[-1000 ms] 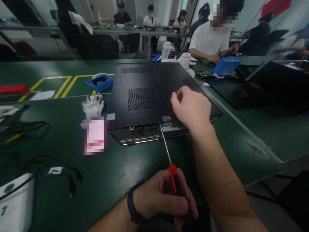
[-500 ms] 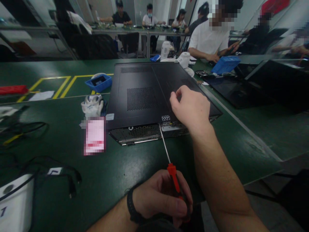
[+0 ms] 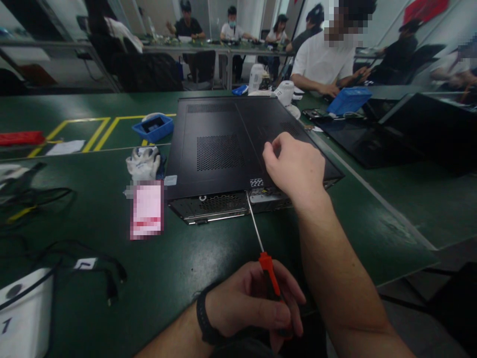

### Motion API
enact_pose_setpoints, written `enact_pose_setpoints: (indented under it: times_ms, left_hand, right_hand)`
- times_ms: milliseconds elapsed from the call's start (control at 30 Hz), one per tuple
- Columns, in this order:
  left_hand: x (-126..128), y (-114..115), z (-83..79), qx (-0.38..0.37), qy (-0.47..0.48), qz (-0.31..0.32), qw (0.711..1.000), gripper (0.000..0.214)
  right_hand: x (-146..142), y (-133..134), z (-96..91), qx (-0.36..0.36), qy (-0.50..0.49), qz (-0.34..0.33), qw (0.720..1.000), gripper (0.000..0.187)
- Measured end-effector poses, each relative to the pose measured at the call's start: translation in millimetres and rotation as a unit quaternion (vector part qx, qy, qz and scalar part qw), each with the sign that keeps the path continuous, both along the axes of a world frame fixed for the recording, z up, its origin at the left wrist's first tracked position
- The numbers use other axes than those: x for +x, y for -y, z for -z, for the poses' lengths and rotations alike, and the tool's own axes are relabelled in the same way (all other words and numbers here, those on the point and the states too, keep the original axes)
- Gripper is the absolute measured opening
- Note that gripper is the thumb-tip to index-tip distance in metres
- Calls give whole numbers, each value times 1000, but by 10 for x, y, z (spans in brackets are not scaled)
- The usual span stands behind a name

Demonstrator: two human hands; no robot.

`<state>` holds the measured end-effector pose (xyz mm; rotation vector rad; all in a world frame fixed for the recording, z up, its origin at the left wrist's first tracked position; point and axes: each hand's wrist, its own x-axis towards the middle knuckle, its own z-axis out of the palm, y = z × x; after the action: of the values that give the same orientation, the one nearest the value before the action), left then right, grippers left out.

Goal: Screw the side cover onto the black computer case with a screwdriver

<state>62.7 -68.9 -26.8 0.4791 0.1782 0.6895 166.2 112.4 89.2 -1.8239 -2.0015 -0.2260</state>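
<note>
A black computer case [image 3: 219, 117] lies flat on the green table, its vented metal end towards me. My left hand [image 3: 248, 303], with a dark band at the wrist, holds a red and black screwdriver [image 3: 266, 263] by its handle. The thin shaft runs up to the end panel of the case, just under the top cover; the exact spot the tip meets is too small to make out. On the right part of the cover rests my right hand [image 3: 296, 164], loosely curled with its thumb towards the left. Its fingertips are partly hidden, and so is anything between them.
To the left are a blue tray [image 3: 154, 128], a work glove [image 3: 143, 164], a blurred pink card [image 3: 147, 209], black cables [image 3: 110, 278] and a white box [image 3: 26, 318]. Dark flat panels [image 3: 372, 139] lie right, near a blue bin [image 3: 349, 101]. A co-worker [image 3: 322, 59] sits beyond.
The fingers of my left hand have loosened and spread a little around the screwdriver handle. The screwdriver's shaft, the case and my right hand stay where they were.
</note>
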Motion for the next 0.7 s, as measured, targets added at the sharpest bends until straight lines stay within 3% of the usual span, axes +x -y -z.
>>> enact_pose_setpoints:
  times_ms: [200, 433, 700]
  left_hand:
    - [0, 12, -36, -21, 7, 6, 1000, 40]
    - [-14, 33, 62, 23, 6, -24, 999, 35]
    - [16, -6, 28, 22, 44, -11, 999, 34]
  right_hand:
    - [-2, 13, -4, -10, -7, 1, 1000, 35]
    - [-3, 11, 0, -7, -5, 0, 1000, 34]
    - [-10, 4, -6, -6, -2, 5, 1000, 35]
